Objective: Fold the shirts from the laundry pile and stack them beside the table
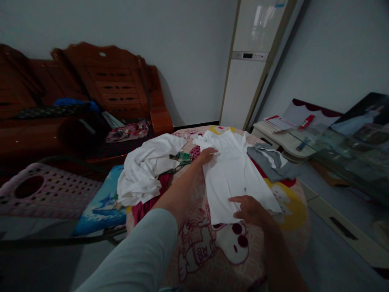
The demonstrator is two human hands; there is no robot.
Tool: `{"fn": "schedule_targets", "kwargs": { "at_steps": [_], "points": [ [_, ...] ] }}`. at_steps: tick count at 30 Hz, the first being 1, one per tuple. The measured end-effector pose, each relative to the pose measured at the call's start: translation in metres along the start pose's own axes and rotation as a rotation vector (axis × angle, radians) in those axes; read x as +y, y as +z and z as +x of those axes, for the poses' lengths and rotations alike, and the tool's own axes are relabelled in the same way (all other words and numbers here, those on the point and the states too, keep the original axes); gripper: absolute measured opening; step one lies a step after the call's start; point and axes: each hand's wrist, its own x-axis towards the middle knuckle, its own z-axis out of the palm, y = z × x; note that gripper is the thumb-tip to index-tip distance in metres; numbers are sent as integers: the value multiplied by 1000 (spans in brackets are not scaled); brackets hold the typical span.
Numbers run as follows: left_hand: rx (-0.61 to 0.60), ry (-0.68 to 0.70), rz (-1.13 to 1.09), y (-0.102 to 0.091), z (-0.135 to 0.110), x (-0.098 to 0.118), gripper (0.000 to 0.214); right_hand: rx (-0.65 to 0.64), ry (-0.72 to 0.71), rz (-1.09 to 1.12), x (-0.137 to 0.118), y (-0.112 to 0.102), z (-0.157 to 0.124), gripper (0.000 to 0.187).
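A white T-shirt lies spread out on a round table, its neck end away from me and its hem close to me. My left hand rests on the shirt's left side just below the sleeve, fingers stretched across the fabric. Over the lower part, near the hem, is my right hand, with the index finger pointing left and the thumb apart from it. A small dark mark shows on the shirt just above that hand. Neither hand visibly grasps the cloth.
Left of the shirt lies a white garment heap, with a green plaid cloth beside it. Grey clothing is at the right. A patterned cloth covers the table. Around it stand a pink woven chair, a wooden bench and a glass-topped stand.
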Motion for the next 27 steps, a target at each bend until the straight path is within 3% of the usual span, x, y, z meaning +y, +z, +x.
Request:
{"fn": "schedule_targets", "kwargs": {
  "at_steps": [2,4,6,8,11,15,21,25,27],
  "points": [
    [76,-42,33,-6,-12,-3,44,165,-28,-180,-11,-1,0,33],
    [151,-81,70,-8,-29,-7,42,227,-74,-169,-27,4,4,21],
    [161,-65,93,-5,-49,-10,41,180,-150,-80,-41,14,11,19],
    [76,5,112,2,-68,-13,42,107,-199,-43,-49,27,20,15],
    [-14,98,145,12,-90,-17,47,47,-190,-82,-47,40,29,13],
    [20,70,124,15,-109,-18,58,77,-171,19,-38,38,27,14],
    [9,-6,153,13,-137,-2,68,229,-81,-82,-37,27,10,12],
    [-99,2,138,12,-157,13,80,364,162,-352,-28,21,7,13],
    [-158,9,121,11,-167,20,85,366,230,-412,-19,18,9,20]
  ]
}}
